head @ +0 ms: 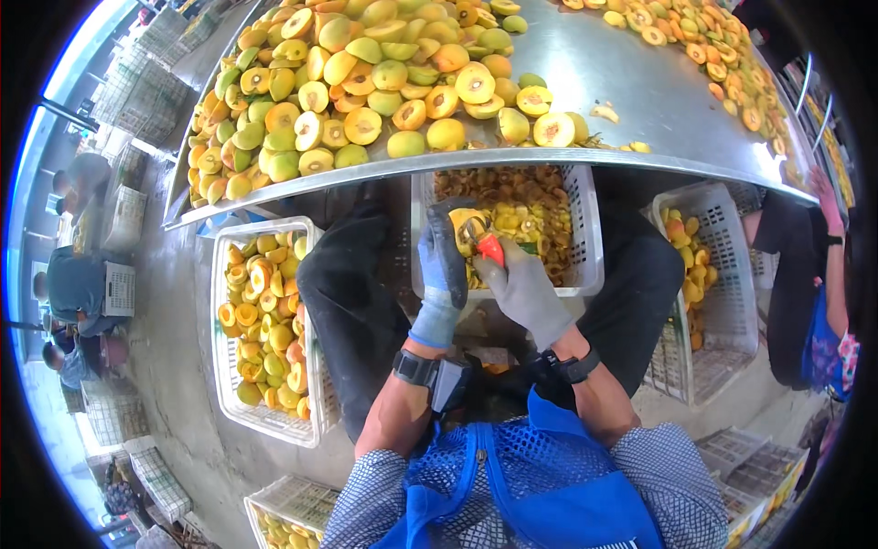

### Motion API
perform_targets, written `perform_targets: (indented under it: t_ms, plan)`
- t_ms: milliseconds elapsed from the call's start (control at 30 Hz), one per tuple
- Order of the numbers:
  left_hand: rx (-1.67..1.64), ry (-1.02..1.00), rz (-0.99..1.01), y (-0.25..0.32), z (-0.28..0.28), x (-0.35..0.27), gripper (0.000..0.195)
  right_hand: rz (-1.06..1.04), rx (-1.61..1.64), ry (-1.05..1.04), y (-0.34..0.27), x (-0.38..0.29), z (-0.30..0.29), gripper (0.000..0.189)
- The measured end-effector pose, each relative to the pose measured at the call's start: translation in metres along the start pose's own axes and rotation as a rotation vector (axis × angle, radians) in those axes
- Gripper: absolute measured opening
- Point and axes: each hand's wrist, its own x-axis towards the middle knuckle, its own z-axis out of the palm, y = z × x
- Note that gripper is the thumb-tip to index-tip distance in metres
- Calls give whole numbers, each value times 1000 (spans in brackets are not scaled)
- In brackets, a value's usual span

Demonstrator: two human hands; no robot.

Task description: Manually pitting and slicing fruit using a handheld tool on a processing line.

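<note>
My left hand (442,267), in a blue and dark coated glove, holds a yellow peach half (468,223). In my right hand (518,285), gloved in grey, is a small tool with a red handle (490,249) and a curved metal end, which is at the cut face of the fruit. Both hands are above a white plastic crate (590,240) of pits, peels and yellow scraps between my knees. Beyond it, halved peaches (391,75) lie heaped on a metal table (569,62).
A white crate (223,343) of peach halves stands left of my leg; another crate (720,274), partly filled, stands at the right. The table's raised metal edge (480,159) runs just beyond my hands. A co-worker's arm (833,274) is at the far right. Stacked crates (137,96) stand far left.
</note>
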Motion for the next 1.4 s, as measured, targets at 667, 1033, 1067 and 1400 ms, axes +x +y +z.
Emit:
perform_targets:
  t_ms: [667, 1033, 1067, 1400]
  plan:
    - [313, 110, 140, -4, 12, 10, 32, 11, 149, 45, 13, 7, 9, 20]
    - [470, -11, 150, 1, 11, 13, 24, -28, 87, -23, 32, 13, 9, 19]
    - [471, -12, 147, 0, 10, 14, 24, -46, 59, -11, 34, 13, 10, 21]
    - [506, -215, 75, 0, 0, 27, 23, 328, 506, -303, 16, 6, -3, 36]
